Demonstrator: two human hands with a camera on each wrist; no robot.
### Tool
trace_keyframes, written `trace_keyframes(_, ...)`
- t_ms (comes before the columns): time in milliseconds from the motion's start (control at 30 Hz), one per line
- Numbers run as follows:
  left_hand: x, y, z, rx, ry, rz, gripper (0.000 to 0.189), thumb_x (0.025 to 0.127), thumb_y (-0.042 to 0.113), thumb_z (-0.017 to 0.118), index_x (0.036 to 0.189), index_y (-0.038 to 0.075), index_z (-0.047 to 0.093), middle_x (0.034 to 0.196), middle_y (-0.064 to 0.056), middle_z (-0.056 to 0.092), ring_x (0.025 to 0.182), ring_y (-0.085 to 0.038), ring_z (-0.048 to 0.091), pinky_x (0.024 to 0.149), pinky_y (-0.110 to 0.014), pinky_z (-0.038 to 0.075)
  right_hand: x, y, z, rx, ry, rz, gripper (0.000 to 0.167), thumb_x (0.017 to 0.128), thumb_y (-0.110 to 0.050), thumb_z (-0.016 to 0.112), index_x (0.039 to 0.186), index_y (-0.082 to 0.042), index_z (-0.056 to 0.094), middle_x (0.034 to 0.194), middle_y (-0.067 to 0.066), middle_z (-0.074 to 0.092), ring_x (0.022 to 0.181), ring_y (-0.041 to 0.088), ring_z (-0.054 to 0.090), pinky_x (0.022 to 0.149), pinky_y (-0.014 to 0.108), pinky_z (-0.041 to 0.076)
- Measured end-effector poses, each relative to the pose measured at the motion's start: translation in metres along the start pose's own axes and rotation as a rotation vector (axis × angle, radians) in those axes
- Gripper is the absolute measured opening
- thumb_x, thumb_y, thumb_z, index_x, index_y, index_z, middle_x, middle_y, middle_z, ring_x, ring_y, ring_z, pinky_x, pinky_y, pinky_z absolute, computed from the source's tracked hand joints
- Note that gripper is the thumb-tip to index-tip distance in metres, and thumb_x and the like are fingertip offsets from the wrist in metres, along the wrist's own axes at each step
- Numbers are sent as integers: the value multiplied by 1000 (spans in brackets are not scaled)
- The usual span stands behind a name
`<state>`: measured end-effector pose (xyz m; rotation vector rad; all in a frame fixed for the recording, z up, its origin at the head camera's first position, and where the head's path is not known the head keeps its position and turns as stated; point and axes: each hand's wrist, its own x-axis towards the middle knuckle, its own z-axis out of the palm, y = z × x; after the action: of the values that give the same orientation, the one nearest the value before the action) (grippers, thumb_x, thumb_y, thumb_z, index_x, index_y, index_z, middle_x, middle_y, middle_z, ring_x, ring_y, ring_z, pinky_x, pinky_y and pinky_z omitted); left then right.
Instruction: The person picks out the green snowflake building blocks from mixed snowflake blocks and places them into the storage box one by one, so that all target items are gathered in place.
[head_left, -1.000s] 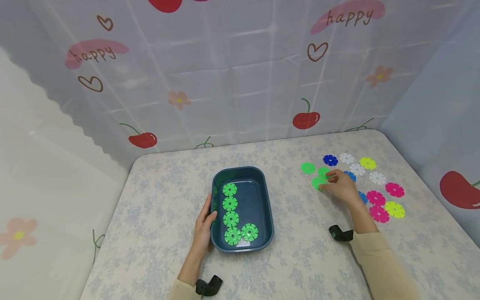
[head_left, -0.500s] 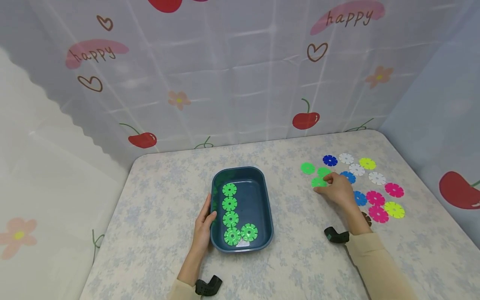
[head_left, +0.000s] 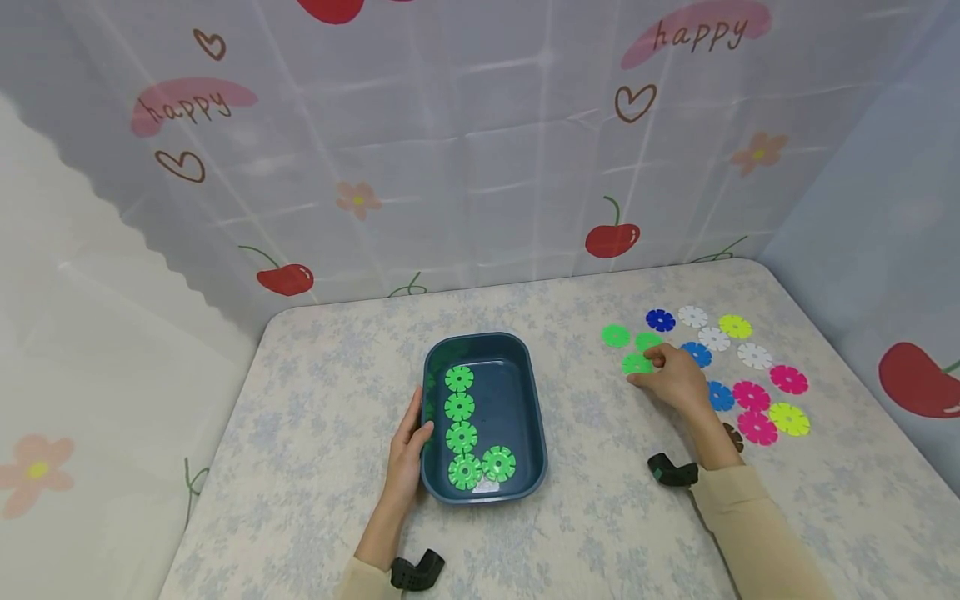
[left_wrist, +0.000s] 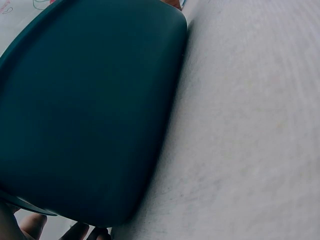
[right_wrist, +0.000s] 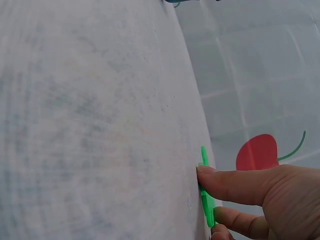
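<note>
My left hand grips the left side of a dark blue plastic tub, thumb at the rim and fingers along the outer wall. In the left wrist view, the tub's wall fills much of the picture, with fingertips below it. Several green notched building discs lie inside, in an L shape. At the right, my right hand pinches a green building disc by its edges, low at the tabletop. The right wrist view shows this disc between thumb and fingers. Two more green discs lie just beyond.
To the right of my right hand lie loose discs: dark blue, light blue, white, yellow, pink and a partly hidden brown disc. A printed curtain stands behind the table.
My right hand has shifted slightly left and toward me, its thumb now at the near edge of the green disc. My left hand and the tub have stayed put.
</note>
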<state>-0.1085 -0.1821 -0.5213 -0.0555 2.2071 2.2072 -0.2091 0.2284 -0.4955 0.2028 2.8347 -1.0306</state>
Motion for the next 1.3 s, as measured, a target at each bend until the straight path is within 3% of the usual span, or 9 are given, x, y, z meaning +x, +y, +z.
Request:
trace_keyframes(333, 1, 0, 0, -5, 5, -7, 57, 104, 26, 45, 157, 26, 23, 164, 6, 15, 152, -16, 8, 104, -2, 23, 1, -1, 0, 4, 16, 3, 59, 84, -26, 75, 128, 3, 49, 115, 24, 52, 94, 37, 52, 74, 46, 43)
trace_keyframes(667, 1, 1, 0, -15, 1, -2, 57, 104, 26, 45, 157, 26, 23, 164, 6, 14, 152, -16, 8, 104, -2, 23, -1, 0, -4, 87, 38, 33, 39, 91, -10, 64, 128, -2, 53, 117, 28, 56, 104, 42, 53, 80, 50, 46)
trace_keyframes(800, 1, 1, 1, -16, 3, -4, 58, 104, 26, 45, 157, 25, 22, 164, 6, 14, 152, -16, 7, 104, -2, 23, -1, 3, -6, 158, 41, 29, 36, 92, -6, 61, 127, 0, 56, 112, 25, 57, 96, 33, 58, 71, 36, 50)
trace_keyframes(933, 0, 2, 1, -19, 6, -7, 58, 104, 26, 45, 157, 24, 22, 164, 6, 15, 152, -15, 8, 104, -2, 23, -2, 5, -7, 264, 23, 39, 38, 92, -3, 59, 129, 4, 57, 107, 19, 57, 80, 14, 64, 64, 24, 54)
trace_keyframes(1067, 0, 2, 1, -18, 7, -2, 58, 104, 23, 45, 157, 22, 22, 164, 5, 15, 152, -16, 8, 104, -2, 23, -4, 1, -10, 328, 11, 59, 39, 93, -5, 60, 130, 5, 57, 105, 15, 57, 72, 3, 63, 64, 21, 55)
trace_keyframes(1300, 0, 3, 2, -14, 5, 12, 59, 104, 22, 45, 158, 18, 21, 165, 2, 15, 152, -17, 8, 104, -2, 23, -7, -17, -16, 320, 31, -5, 36, 94, -7, 62, 128, 3, 60, 106, 18, 60, 78, 15, 69, 66, 27, 55)
